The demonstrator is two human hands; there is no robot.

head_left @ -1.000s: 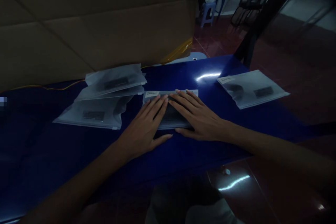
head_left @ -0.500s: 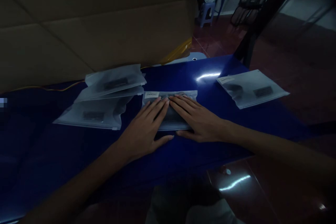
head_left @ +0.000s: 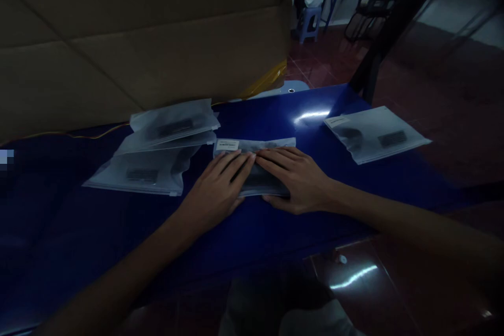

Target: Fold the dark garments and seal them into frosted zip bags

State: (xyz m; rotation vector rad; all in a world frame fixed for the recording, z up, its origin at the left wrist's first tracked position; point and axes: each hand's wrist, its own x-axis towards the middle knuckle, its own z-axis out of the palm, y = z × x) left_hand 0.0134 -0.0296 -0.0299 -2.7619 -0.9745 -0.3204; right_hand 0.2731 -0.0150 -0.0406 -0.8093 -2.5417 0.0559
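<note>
A frosted plastic zip bag [head_left: 264,182] with a white label lies on the blue table in front of me. On its left half rests my left hand [head_left: 218,184], open, the fingers stretched over the top and the thumb partly hidden at the near edge. My right hand [head_left: 297,176] lies open across the right half, its fingers extended toward the left fingertips and its thumb by the near edge. Dark contents show dimly through the bag; the hands cover much of it.
Several similar zip bags [head_left: 136,168] overlap at the left, and another bag [head_left: 380,134] lies at the right on the table [head_left: 268,241]. A large cardboard box [head_left: 177,52] stands behind. Farther off, a person sits on a blue stool [head_left: 310,23] near a black chair [head_left: 374,10].
My left thumb has drawn in toward the bag's near edge. The fingers of both hands have shifted slightly toward me, showing more of the label. The other bags stay put.
</note>
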